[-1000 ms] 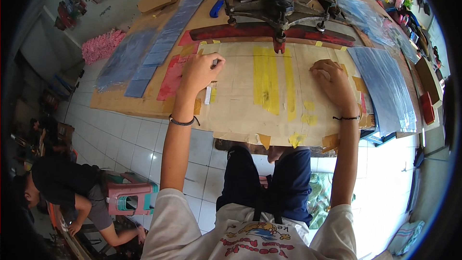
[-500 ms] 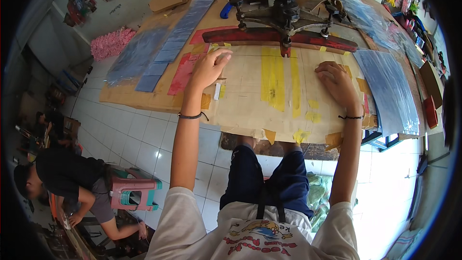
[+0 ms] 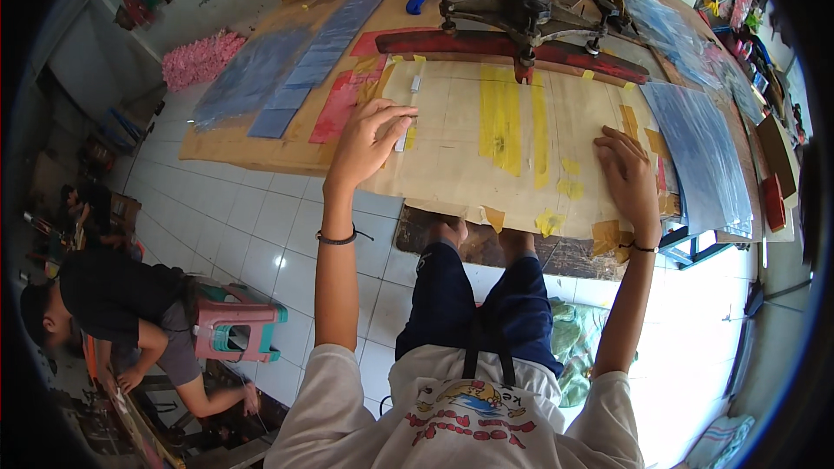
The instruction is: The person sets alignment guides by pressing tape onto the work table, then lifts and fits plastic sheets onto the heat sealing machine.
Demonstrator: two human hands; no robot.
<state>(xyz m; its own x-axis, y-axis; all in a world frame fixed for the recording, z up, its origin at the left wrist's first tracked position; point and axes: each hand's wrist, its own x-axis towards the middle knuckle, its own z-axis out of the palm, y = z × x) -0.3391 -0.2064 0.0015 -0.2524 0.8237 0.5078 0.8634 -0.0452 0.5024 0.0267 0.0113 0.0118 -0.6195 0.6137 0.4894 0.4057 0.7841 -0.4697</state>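
My left hand (image 3: 372, 141) is at the left side of a pale board (image 3: 443, 165) that carries yellow tape strips (image 3: 500, 122). Its fingers are bent, with the thumb a little apart from them, beside a small white strip (image 3: 400, 141) partly covered by the hand. I see nothing held in it. A second white piece (image 3: 415, 83) sits farther up the same edge. My right hand (image 3: 627, 172) rests near the board's right edge, fingers loosely spread and slightly bent. Past the board's far edge, a dark metal press (image 3: 526, 17) stands over a long red bar (image 3: 469, 43).
Blue plastic sheets (image 3: 702, 152) lie at the right, with blue strips (image 3: 300, 78) and red tape (image 3: 339, 108) at the left. A blue cutter (image 3: 418, 1) is by the press. Lower left, another person (image 3: 122, 295) bends beside a pink-and-green stool (image 3: 239, 321).
My left hand has moved toward me along the board's left edge, uncovering the farther white piece. The right hand has shifted nearer and rightward. The whole view has tilted slightly.
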